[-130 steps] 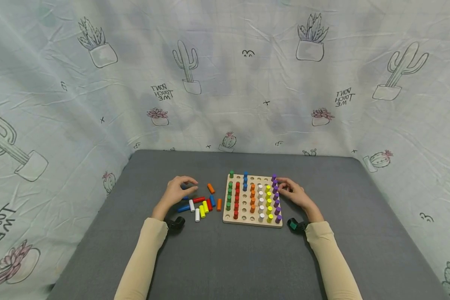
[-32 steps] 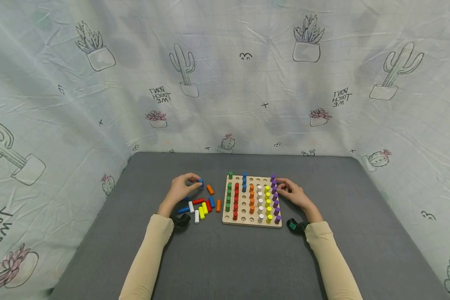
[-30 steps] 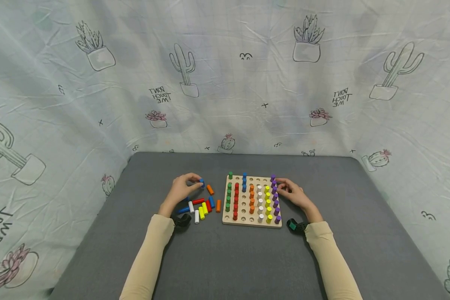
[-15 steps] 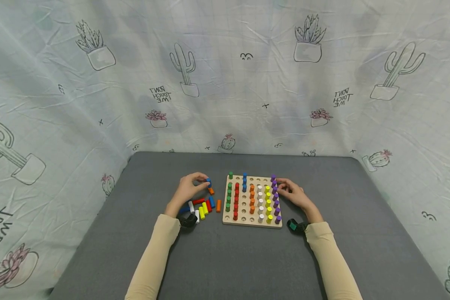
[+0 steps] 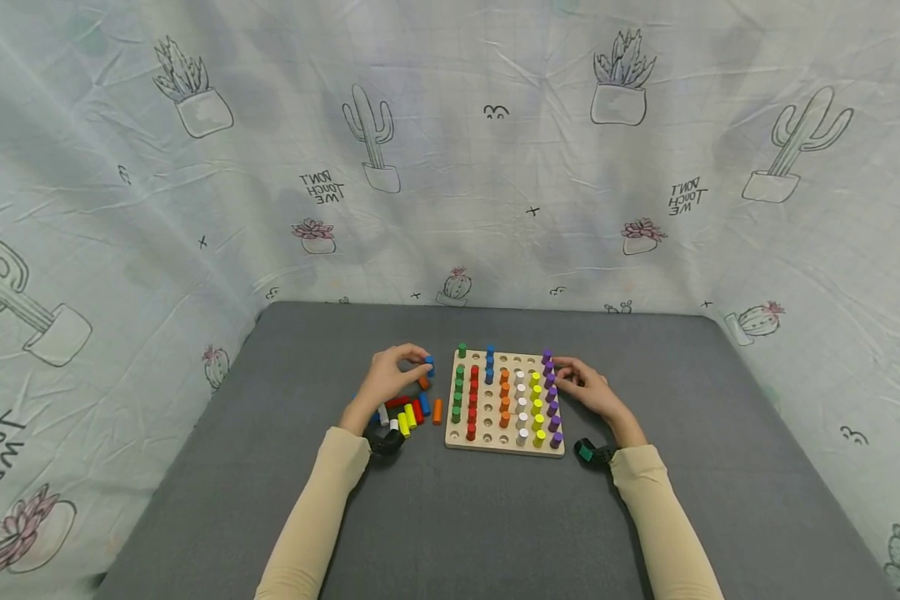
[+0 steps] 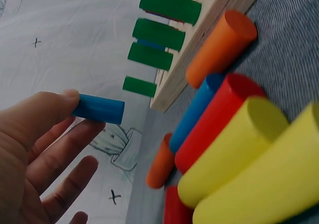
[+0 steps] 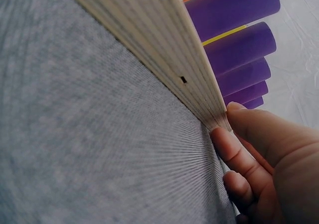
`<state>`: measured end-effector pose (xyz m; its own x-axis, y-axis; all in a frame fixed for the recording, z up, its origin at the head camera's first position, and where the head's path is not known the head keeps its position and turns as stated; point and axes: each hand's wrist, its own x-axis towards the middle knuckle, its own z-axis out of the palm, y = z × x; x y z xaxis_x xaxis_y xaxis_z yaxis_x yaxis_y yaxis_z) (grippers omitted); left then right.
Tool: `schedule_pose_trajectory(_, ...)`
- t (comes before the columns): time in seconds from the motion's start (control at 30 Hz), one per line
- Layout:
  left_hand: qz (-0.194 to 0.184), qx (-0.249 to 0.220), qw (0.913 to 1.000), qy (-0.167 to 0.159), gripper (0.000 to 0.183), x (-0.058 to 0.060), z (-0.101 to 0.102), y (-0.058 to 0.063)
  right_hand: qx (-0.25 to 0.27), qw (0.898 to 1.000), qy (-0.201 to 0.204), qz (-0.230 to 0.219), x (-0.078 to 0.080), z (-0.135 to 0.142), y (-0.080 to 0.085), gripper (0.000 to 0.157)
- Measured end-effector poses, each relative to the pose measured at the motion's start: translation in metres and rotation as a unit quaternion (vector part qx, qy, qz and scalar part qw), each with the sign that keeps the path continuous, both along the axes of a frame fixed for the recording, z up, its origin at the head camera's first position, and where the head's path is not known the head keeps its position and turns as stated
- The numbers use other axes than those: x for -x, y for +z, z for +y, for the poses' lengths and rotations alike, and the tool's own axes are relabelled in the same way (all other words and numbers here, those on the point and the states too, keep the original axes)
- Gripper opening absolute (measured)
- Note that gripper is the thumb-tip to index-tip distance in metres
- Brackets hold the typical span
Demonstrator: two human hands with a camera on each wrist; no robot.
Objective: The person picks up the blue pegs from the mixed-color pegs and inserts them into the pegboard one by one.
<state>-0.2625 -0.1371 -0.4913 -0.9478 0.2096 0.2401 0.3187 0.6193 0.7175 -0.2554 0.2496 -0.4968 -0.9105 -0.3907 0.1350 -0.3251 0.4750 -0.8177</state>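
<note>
My left hand [image 5: 392, 375] pinches a blue peg [image 6: 101, 109] between thumb and fingers, above the loose pegs and left of the wooden pegboard [image 5: 495, 444]. In the left wrist view the peg points toward the board, apart from it. The board holds upright pegs in coloured columns, among them green pegs [image 5: 459, 386], red pegs [image 5: 473, 400] and a short blue run [image 5: 490, 364] with bare holes below it. My right hand [image 5: 591, 388] grips the board's right edge beside the purple pegs [image 7: 234, 12], thumb at the top edge and a finger lower against the side.
Left of the board lie loose pegs: yellow [image 5: 403, 425], red [image 5: 399, 402], blue [image 5: 424, 404], and orange [image 5: 437, 412] nearest the board. Another orange peg [image 6: 160, 164] lies partly under my left hand's reach. A patterned cloth [image 5: 450, 167] hangs behind the grey table [image 5: 465, 525].
My left hand has picked up a blue peg from the loose pegs and moved it right, past the upper orange peg, closer to the board. My right hand stays at the board's edge.
</note>
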Motion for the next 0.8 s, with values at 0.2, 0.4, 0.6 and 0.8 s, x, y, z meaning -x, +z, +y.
schedule_pose_trajectory(0.2, 0.005, -0.005, 0.9998, -0.016, 0.017, 0.0, 0.008, 0.0, -0.005, 1.0, -0.004, -0.001, -0.001, -0.001, 0.001, 0.039)
schedule_pose_trajectory(0.4, 0.002, -0.009, 0.9997, -0.02, 0.018, -0.001, 0.014, 0.002, -0.007, 1.0, -0.007, -0.005, -0.001, -0.001, 0.001, 0.039)
schedule_pose_trajectory(0.6, -0.009, -0.021, 0.9994, -0.027, 0.019, -0.002, 0.022, 0.006, -0.005, 1.0, -0.014, 0.002, 0.01, 0.004, -0.017, 0.04)
schedule_pose_trajectory(0.8, -0.001, -0.031, 0.9985, -0.046, 0.018, 0.0, 0.03, 0.007, -0.005, 1.0, -0.021, -0.002, 0.021, 0.011, -0.035, 0.04)
